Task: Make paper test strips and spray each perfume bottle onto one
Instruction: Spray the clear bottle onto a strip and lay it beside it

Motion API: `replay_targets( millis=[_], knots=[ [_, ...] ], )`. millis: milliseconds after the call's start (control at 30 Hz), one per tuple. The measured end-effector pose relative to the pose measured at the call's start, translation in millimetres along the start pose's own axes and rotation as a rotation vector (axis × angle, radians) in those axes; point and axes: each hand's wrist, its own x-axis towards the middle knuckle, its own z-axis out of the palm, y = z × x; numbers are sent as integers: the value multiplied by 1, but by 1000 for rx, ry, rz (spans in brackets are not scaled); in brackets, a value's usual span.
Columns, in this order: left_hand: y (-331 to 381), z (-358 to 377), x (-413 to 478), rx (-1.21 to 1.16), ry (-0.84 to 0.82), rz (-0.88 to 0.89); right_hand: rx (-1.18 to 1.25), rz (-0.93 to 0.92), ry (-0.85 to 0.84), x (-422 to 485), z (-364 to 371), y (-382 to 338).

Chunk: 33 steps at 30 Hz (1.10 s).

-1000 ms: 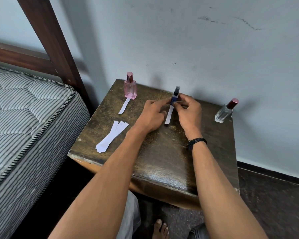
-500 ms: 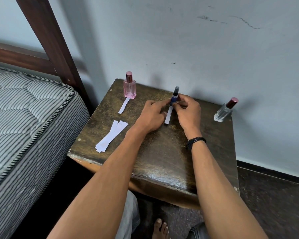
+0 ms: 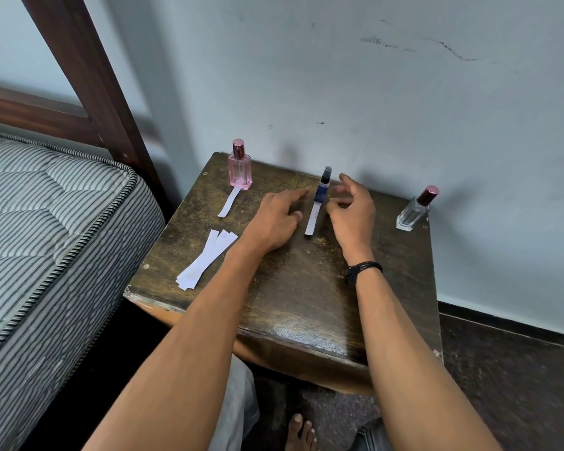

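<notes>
A slim dark blue spray bottle (image 3: 322,189) stands upright at the back middle of the wooden table (image 3: 293,288), with a white paper strip (image 3: 312,220) lying in front of it. My left hand (image 3: 275,219) hovers just left of the bottle, fingers relaxed, holding nothing. On the bottle's right, my right hand (image 3: 350,211) is loosely spread and apart from it. A pink perfume bottle (image 3: 239,167) stands at the back left with a strip (image 3: 228,202) before it. A clear bottle with a dark red cap (image 3: 415,209) stands at the back right.
A small fan of spare paper strips (image 3: 205,260) lies near the table's left edge. A striped mattress (image 3: 46,229) and dark wooden bed frame (image 3: 88,76) are close on the left. The wall (image 3: 372,92) rises right behind the table. My bare foot (image 3: 302,432) is below.
Both hands have let go of the blue bottle and drawn apart to either side. The bottle and strip stay where they were.
</notes>
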Motion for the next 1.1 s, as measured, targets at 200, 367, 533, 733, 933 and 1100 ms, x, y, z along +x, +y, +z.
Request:
replay_targets(
  millis=[200,367,533,733,933,1100],
  knots=[
    [6,-32,-35,-28,170,-22,105,48,198,-10,-4,-5],
    [-3,-69,-78,-71,406,-94,169,61,349,-33,-10,-24],
    [-19,-100,-124,-20,452,-287,169,-18,251,-74,-5,-52],
    [-47,-112,-148,11,410,-422,-44,-185,-305,-143,32,-77],
    [-57,-109,-133,59,242,-487,-193,-217,-457,-149,59,-84],
    [-56,-117,-115,87,119,-505,-318,-188,-424,-138,71,-83]
  ],
)
